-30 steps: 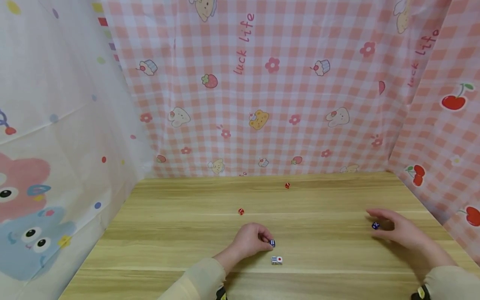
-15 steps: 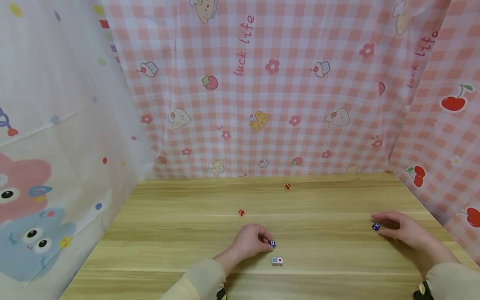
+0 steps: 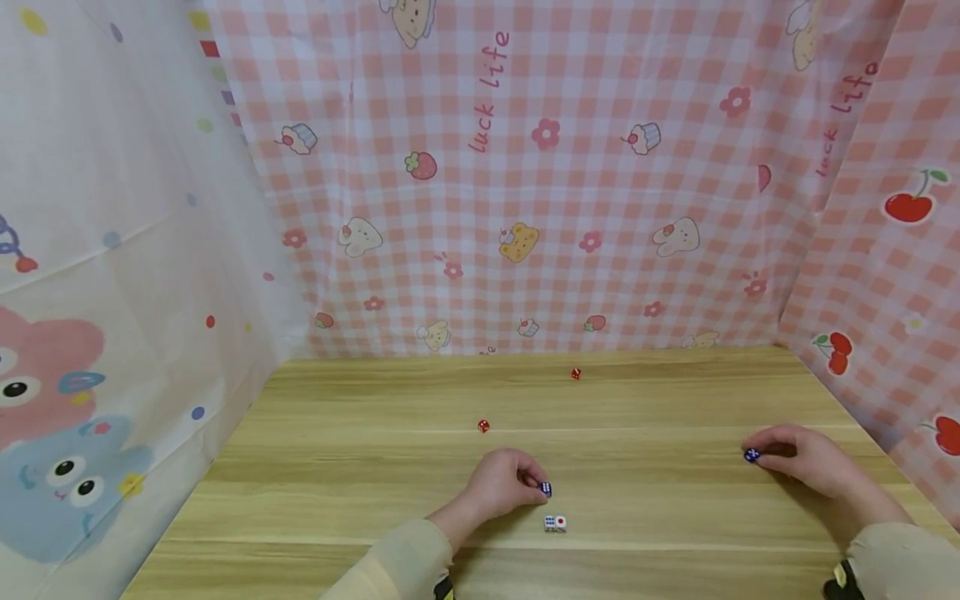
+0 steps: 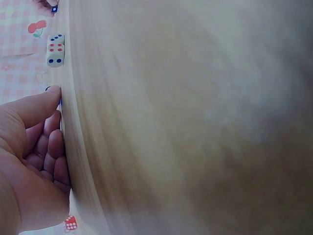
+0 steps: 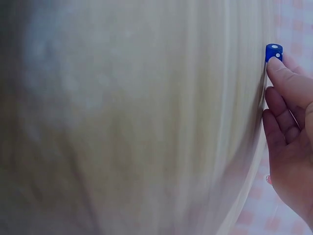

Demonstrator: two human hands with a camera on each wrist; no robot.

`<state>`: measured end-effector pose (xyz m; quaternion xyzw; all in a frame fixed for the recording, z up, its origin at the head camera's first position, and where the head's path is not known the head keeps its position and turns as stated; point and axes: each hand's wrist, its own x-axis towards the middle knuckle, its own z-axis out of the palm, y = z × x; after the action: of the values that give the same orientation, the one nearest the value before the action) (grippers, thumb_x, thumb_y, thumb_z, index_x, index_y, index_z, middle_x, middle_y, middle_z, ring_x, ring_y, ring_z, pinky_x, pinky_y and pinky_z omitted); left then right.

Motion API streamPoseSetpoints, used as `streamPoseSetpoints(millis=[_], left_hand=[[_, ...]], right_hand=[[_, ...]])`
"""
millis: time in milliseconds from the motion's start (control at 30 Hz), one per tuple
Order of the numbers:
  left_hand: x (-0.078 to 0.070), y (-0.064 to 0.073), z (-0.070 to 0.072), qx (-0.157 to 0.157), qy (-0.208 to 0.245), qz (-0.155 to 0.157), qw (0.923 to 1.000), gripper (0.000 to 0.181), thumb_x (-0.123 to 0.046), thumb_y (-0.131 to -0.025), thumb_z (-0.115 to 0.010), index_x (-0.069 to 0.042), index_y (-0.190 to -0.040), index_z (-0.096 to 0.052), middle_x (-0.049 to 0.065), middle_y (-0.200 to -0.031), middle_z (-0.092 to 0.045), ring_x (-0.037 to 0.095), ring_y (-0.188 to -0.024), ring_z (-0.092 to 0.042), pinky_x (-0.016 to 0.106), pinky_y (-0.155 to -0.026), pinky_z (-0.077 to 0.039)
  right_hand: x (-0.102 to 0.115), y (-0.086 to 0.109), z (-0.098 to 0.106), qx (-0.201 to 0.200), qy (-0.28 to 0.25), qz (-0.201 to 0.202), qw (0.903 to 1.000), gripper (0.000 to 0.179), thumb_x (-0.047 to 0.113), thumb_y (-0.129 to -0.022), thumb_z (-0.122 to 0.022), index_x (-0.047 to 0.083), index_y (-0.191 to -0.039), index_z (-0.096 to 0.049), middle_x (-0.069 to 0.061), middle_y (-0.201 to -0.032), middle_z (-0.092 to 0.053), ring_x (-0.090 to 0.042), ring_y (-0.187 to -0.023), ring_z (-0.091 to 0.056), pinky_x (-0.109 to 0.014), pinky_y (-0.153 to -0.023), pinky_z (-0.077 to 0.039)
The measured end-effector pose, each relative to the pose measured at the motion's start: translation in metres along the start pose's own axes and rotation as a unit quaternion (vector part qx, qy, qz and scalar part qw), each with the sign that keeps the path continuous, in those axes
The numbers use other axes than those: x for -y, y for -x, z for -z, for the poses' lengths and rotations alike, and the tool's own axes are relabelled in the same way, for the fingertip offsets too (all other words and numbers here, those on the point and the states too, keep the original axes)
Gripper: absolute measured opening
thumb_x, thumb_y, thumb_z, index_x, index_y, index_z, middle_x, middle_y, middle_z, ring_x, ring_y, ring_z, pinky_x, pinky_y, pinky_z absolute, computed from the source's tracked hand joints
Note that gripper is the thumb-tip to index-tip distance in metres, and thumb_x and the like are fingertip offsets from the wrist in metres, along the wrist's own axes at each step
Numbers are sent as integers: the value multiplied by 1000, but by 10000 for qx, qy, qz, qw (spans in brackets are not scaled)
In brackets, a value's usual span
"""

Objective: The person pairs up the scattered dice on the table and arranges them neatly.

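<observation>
Left hand [image 3: 501, 483]: you pinch blue die [image 3: 546, 490] beyond white dice [image 3: 551, 523].
Right hand [image 3: 808, 461]: pinches second die [image 3: 752, 455], likely because so small.

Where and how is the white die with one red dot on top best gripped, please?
Probably pinch this white die by its near and far faces, coming from its open right: it sits flat, the other white die adjoining its left.
</observation>
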<state>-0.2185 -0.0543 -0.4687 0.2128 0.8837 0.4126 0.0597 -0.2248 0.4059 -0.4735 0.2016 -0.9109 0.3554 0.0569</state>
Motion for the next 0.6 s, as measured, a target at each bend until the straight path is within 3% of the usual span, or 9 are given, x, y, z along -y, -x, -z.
streamPoseSetpoints(millis=[300, 600], left_hand=[[2, -1, -1, 35, -51, -27, 10000, 15, -7, -73, -87, -12, -79, -75, -13, -69, -61, -1, -64, -53, 21, -66, -45], [1, -1, 0, 21, -12, -21, 10000, 15, -7, -72, -87, -12, -80, -75, -12, -70, -62, 0, -64, -53, 21, -65, -45]], right_hand=[[11, -3, -7, -111, 310, -106, 9994, 12, 0, -80, -79, 0, -91, -73, 6, -85, -70, 6, -81, -57, -13, -69, -44], [29, -11, -14, 208, 540, -232, 9981, 12, 10, -81, -81, 9, -91, -75, 5, -87, -70, 2, -83, -59, -20, -73, -47]])
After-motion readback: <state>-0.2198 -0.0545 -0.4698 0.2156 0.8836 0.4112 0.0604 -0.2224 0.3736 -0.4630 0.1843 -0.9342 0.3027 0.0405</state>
